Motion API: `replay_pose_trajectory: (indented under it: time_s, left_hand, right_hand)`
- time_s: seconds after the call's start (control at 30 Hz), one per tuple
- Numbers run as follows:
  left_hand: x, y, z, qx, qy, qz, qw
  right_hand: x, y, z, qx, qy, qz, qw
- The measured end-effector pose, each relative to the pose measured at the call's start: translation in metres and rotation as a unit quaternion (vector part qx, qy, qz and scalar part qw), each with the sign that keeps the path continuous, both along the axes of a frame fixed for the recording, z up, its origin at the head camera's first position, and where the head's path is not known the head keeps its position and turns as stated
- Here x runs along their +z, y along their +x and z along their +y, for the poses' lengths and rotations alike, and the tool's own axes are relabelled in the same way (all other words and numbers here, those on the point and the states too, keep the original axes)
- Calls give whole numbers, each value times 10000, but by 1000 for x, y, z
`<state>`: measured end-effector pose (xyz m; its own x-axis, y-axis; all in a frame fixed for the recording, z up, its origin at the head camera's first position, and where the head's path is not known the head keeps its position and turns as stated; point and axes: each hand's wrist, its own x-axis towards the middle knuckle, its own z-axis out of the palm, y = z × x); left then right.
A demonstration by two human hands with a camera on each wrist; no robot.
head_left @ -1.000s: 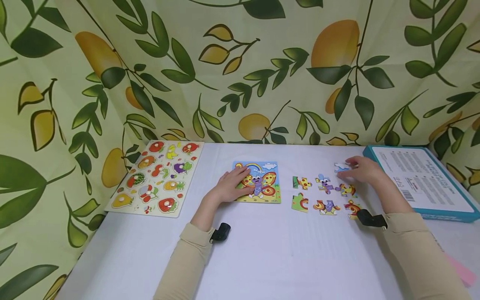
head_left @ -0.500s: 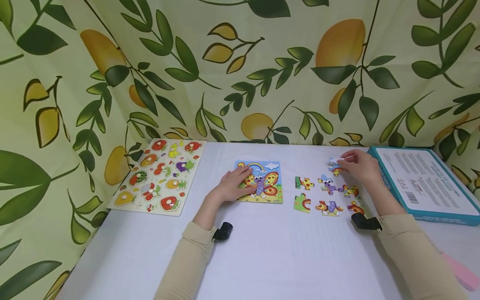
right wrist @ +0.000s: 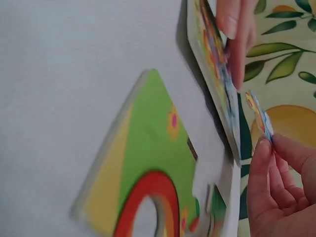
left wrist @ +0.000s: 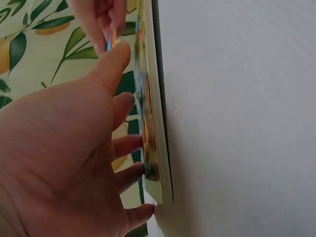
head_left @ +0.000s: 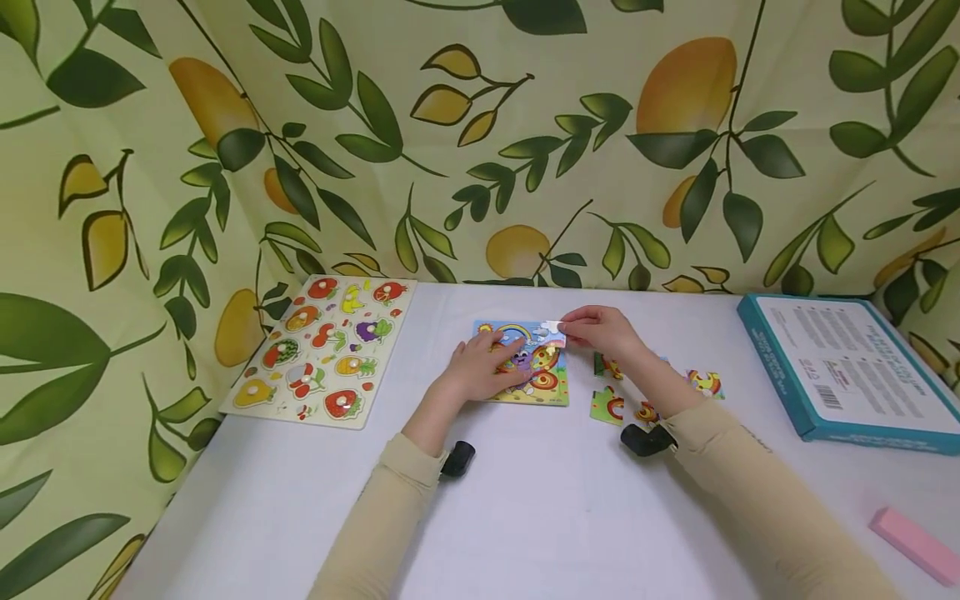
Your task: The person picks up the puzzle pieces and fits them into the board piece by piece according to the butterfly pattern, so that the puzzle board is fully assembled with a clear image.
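Note:
My left hand (head_left: 480,367) rests on the left part of a square butterfly puzzle board (head_left: 557,392), fingertips on its picture. My right hand (head_left: 600,330) pinches a jigsaw piece (head_left: 553,333) between thumb and fingers, close over the board's far right corner. Seen from the right wrist, that piece (right wrist: 261,118) is tilted, with blue and orange on its face. Right of the board lie several loose jigsaw pieces, among them a green one with a red arc (head_left: 606,406) and a yellow one (head_left: 705,383). My right forearm hides some of them.
A wooden fruit peg puzzle (head_left: 318,354) lies at the left on the white table. A teal and white box (head_left: 862,367) sits at the far right, and a pink block (head_left: 913,543) is near the right front. A leaf-patterned cloth (head_left: 450,192) hangs behind.
My right hand has picked up the jigsaw piece from the far right of the loose pieces and carried it left to the board. My left hand stays on the board.

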<state>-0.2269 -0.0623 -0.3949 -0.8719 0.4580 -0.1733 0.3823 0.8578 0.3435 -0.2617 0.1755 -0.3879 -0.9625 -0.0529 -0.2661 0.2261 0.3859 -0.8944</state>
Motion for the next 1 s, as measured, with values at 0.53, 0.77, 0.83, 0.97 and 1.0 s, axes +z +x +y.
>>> replay_pose_trajectory:
  time_s: [0.53, 0.77, 0.83, 0.97, 1.0]
  left_hand:
    - [4, 4, 11, 115, -284, -69, 9995]
    - [4, 5, 13, 103, -357, -43, 9993]
    - [4, 5, 14, 106, -434, -29, 9990]
    - [5, 5, 16, 113, -561, 25, 9984]
    - [5, 5, 16, 123, -578, 46, 9982]
  right_hand:
    - [-11, -9, -15, 46, 1110, 354, 9932]
    - [-10, -10, -18, 79, 1243, 424, 9913]
    - [-9, -9, -19, 106, 1281, 451, 9907]
    - [-7, -9, -20, 161, 1363, 525, 9891]
    - [-7, -9, -20, 172, 1367, 542, 9890]
